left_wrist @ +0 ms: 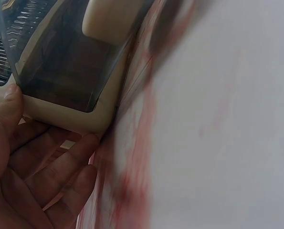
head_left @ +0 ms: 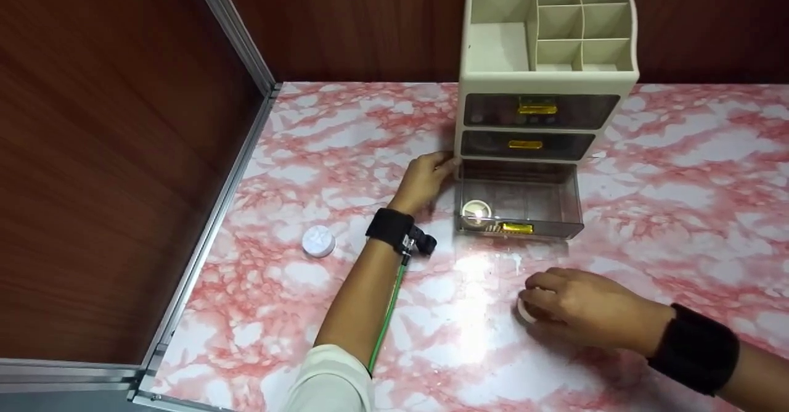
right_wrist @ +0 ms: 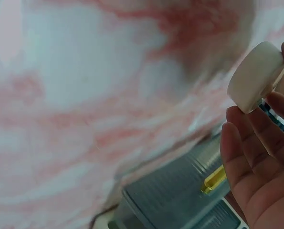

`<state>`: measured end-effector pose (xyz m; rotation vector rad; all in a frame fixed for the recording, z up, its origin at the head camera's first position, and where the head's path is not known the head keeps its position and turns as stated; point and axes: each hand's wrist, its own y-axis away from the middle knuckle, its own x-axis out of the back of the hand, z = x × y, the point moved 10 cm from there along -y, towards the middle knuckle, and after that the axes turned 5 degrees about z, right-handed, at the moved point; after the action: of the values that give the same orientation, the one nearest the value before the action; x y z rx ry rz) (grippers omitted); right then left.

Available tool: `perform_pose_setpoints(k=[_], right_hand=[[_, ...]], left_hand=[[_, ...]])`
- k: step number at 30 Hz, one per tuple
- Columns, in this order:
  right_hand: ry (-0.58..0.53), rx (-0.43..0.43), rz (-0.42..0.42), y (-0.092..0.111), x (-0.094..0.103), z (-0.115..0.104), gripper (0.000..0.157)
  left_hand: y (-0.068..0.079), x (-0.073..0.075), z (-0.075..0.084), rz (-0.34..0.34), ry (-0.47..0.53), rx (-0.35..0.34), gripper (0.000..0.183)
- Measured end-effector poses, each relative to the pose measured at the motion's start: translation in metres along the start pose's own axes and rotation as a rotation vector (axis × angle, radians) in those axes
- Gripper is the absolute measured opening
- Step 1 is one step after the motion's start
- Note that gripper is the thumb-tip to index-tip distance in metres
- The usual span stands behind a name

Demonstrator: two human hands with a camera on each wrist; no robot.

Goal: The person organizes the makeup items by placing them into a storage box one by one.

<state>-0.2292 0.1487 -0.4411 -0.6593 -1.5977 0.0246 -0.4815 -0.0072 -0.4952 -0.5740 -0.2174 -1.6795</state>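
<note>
My right hand (head_left: 579, 307) pinches a roll of white tape (right_wrist: 256, 78) by its edge, low over the table in front of the drawer. My left hand (head_left: 422, 181) rests against the lower left side of a cream desk organizer (head_left: 548, 84). In the left wrist view the thumb (left_wrist: 13, 93) touches its front edge, while the other fingers lie extended along the side. The organizer's clear bottom drawer (head_left: 524, 190) is pulled out. A similar pale round roll (head_left: 476, 213) lies in its front left corner.
Left of my left forearm sits a small round white container (head_left: 318, 241). Two dark drawers with yellow handles (head_left: 525, 145) are closed above the pulled-out one. A brown panel (head_left: 123, 153) with a metal edge borders the marbled table (head_left: 271, 313) on the left.
</note>
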Motion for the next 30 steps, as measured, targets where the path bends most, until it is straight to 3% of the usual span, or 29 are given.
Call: perform_pose_setpoints(k=[4,10,14,18,25,30], right_hand=[[0.004,0.034,0.034,-0.008,0.009,0.0,0.037],[0.01,0.042,0.019,-0.015,0.012,0.004,0.04],[0.017,0.04,0.027,-0.022,0.018,0.008,0.035],[0.013,0.038,0.067,-0.033,0.028,0.017,0.025],[-0.048,0.013,0.13,-0.051,0.05,0.038,0.021],[0.003,0.037,0.195,-0.062,0.066,0.049,0.023]], left_hand=[[0.0,0.0,0.0,0.002,-0.007,-0.006,0.037],[0.0,0.0,0.0,0.006,-0.038,-0.031,0.034],[0.001,0.001,0.0,0.011,-0.021,-0.034,0.032],[0.0,0.002,0.0,0.011,-0.014,-0.034,0.032],[0.0,0.001,0.0,0.01,-0.011,-0.028,0.033],[0.0,0.001,0.001,0.009,0.001,-0.033,0.033]])
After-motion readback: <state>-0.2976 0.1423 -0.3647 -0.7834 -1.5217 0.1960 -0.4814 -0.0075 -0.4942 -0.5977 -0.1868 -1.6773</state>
